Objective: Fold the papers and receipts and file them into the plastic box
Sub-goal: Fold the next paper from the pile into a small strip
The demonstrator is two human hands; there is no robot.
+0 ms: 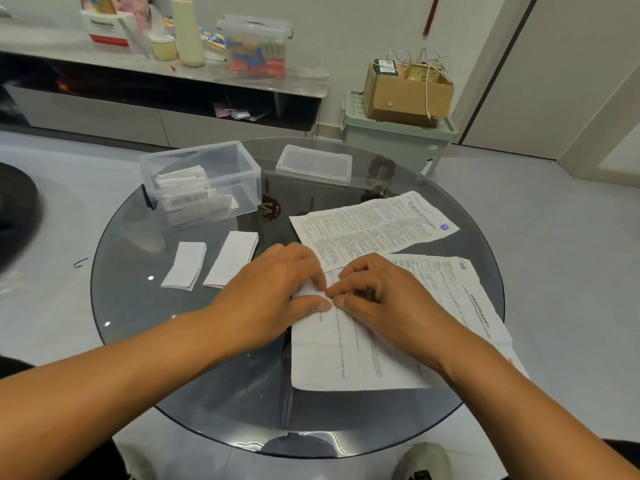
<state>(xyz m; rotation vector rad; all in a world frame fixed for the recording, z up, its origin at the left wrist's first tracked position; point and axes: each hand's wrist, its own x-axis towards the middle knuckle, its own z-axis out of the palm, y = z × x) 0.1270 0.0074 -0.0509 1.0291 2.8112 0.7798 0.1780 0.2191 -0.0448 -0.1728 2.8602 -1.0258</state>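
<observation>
Both hands' grip pinches a printed sheet [346, 355]; plastic box [221, 164] holds folded receipts [183, 195].

light: soft, even indoor | glare: small spots on glass table [145, 306] | edges: wide-angle bending, slight blur

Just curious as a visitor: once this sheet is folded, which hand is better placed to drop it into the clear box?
Probably the left hand: the open plastic box stands far left on the table, on that hand's side. The right hand would have to cross over.
</observation>
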